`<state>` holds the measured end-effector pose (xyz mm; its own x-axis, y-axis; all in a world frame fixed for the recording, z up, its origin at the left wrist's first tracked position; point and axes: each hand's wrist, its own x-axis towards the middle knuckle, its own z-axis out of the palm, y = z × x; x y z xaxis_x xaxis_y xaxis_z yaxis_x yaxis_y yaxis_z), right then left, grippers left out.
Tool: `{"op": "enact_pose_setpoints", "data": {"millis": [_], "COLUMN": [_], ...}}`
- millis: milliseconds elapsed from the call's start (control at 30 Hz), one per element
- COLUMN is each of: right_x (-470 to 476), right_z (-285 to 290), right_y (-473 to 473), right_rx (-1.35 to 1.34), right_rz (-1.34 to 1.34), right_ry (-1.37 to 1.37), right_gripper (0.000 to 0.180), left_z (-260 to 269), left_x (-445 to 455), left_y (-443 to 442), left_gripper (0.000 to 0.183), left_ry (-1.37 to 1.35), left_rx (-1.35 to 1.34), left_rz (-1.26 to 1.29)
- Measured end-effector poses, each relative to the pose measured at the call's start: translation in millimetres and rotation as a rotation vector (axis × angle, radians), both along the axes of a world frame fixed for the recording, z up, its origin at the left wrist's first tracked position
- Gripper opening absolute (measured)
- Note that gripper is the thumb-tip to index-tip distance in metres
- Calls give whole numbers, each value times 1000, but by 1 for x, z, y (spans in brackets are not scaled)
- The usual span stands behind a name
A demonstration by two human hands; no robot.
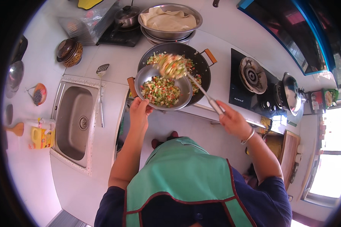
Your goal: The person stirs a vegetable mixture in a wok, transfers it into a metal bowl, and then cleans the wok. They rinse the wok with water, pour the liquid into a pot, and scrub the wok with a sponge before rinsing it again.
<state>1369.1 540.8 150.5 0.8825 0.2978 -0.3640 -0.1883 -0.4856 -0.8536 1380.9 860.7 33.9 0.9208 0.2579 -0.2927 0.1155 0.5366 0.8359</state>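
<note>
My left hand grips the near-left rim of a stainless steel bowl, tilted over the front left of a dark wok. Diced mixed vegetables in green, red and pale pieces lie in the bowl. In my right hand is the handle of a long metal ladle. Its head, blurred and heaped with the same mix, is above the bowl's far rim and hides part of the wok. More diced mix shows in the wok, which has wooden side handles.
Behind the wok, a steel basin holds sheets of dough. A slotted turner lies beside the sink on the left. A gas hob with a lidded pot stands to the right. A small saucepan sits at the back.
</note>
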Motion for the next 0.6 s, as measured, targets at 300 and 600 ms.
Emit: {"op": "enact_pose_setpoints", "data": {"millis": [300, 600], "right_x": [62, 149], "right_z": [-31, -94], "right_y": [-17, -22], "right_rx": [-521, -906], "right_rz": [232, 383], "right_ry": [-665, -543], "right_gripper": [50, 52], "left_z": [8, 12], "left_x": [-27, -134], "left_y": [-6, -11], "left_gripper": [5, 9], "left_ry": [33, 85], "left_rx": [55, 104], "left_rz": [71, 298]}}
